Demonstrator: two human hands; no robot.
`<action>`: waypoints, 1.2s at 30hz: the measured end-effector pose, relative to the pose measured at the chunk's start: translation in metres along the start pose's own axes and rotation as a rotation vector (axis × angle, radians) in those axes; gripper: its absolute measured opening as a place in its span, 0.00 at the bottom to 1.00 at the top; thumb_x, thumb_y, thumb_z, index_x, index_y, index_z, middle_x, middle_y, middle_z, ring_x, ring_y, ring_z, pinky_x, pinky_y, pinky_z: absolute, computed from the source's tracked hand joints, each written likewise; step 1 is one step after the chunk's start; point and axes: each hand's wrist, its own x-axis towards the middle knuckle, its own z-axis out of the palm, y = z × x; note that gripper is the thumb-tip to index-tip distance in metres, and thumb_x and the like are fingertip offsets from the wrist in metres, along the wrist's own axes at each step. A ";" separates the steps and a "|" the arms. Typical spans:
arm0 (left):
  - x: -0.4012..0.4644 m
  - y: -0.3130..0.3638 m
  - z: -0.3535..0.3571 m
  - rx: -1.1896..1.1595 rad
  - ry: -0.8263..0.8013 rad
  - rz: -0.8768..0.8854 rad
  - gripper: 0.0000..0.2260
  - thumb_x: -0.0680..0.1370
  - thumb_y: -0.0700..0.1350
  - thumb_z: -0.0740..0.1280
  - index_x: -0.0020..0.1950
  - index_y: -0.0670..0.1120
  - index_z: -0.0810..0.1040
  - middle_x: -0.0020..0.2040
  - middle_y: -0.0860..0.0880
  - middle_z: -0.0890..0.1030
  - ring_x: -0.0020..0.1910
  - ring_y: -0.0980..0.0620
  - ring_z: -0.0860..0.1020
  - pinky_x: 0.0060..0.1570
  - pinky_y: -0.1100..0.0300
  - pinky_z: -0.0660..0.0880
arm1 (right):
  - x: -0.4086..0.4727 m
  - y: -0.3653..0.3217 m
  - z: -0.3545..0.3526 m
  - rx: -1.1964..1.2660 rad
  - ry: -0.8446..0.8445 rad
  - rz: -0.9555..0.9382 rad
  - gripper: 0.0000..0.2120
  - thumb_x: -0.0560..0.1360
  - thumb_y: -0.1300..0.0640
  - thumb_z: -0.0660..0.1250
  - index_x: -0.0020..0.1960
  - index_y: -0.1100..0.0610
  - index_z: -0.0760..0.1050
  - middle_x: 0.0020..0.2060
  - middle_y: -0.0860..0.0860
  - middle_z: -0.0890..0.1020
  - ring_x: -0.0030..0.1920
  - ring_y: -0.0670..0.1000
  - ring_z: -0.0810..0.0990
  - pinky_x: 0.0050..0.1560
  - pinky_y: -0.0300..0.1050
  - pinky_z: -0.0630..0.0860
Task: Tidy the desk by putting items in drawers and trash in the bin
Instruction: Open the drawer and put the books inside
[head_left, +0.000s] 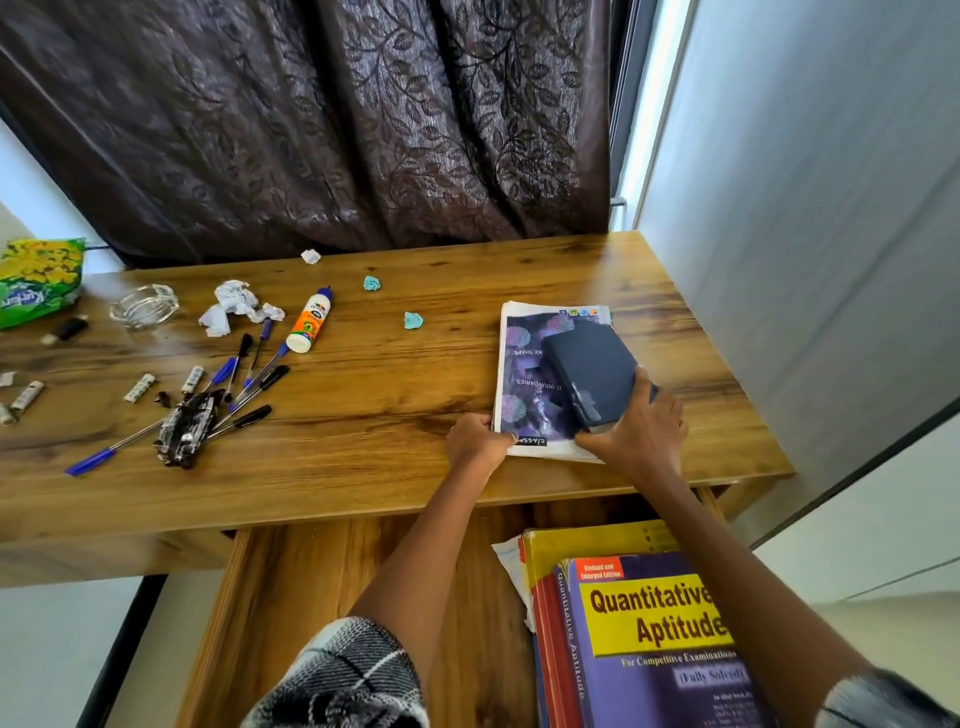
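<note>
On the right of the wooden desk (395, 374) lies a purple-covered notebook (530, 384) with a small dark blue book (592, 374) on top. My left hand (478, 441) grips the notebook's near left corner. My right hand (641, 426) is closed on the near end of the dark blue book. Below the desk edge the drawer (311, 597) stands pulled out, with a stack of books (639, 639) in its right half. On the left of the desk lie several pens (244, 379), a glue bottle (310, 322) and crumpled paper (236, 304).
Two blue paper balls (413, 320) and a white scrap (310, 256) lie mid-desk. A glass ashtray (144, 306), a green snack bag (39, 283), several batteries (139, 388) and a crushed black wrapper (183, 428) sit at the left. A dark curtain (332, 124) hangs behind; a wall is on the right.
</note>
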 end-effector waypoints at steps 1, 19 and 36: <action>0.000 0.000 0.000 0.004 -0.001 0.003 0.13 0.72 0.40 0.73 0.56 0.41 0.81 0.53 0.44 0.83 0.51 0.48 0.81 0.50 0.56 0.78 | -0.003 0.008 -0.002 0.000 0.007 0.026 0.53 0.59 0.37 0.75 0.72 0.56 0.52 0.61 0.61 0.66 0.61 0.61 0.66 0.60 0.58 0.68; -0.037 -0.028 -0.018 -0.100 -0.087 -0.165 0.14 0.70 0.40 0.75 0.55 0.44 0.82 0.43 0.51 0.83 0.41 0.54 0.80 0.51 0.56 0.79 | -0.095 0.027 -0.002 0.178 0.397 0.056 0.14 0.70 0.57 0.70 0.55 0.57 0.73 0.54 0.57 0.74 0.57 0.58 0.70 0.54 0.54 0.67; -0.085 -0.071 -0.063 -0.380 -0.272 -0.259 0.16 0.71 0.38 0.73 0.57 0.44 0.76 0.43 0.50 0.82 0.39 0.55 0.80 0.34 0.62 0.75 | -0.109 0.007 0.031 1.045 -0.560 0.387 0.18 0.74 0.60 0.68 0.63 0.57 0.69 0.53 0.58 0.81 0.50 0.58 0.81 0.49 0.56 0.80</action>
